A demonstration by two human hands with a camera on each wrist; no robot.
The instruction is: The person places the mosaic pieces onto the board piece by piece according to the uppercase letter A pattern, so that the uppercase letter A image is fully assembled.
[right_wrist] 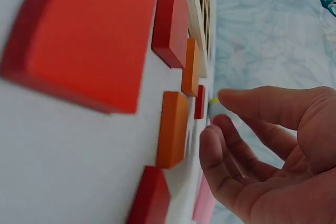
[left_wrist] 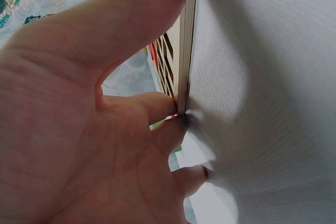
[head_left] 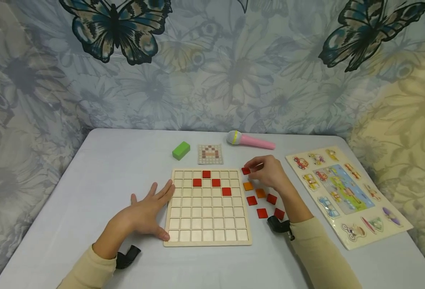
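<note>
A wooden grid board (head_left: 202,223) lies flat on the white table, with several red tiles (head_left: 226,192) set in its upper cells. My left hand (head_left: 143,214) is spread at the board's left side, its thumb and fingertips touching the edge. In the left wrist view the board's side (left_wrist: 185,51) runs between thumb and fingers. My right hand (head_left: 268,171) hovers beside a loose red tile (head_left: 246,171) off the board's upper right corner. Its thumb and fingers (right_wrist: 212,153) are apart and hold nothing. Orange tiles (head_left: 261,193) and more red tiles (head_left: 262,213) lie nearby.
Behind the board are a green block (head_left: 181,150), a small pattern card (head_left: 210,154) and a pink toy microphone (head_left: 257,142). A picture puzzle board (head_left: 315,190) lies at the right. A patterned fabric wall (head_left: 212,92) stands behind the table.
</note>
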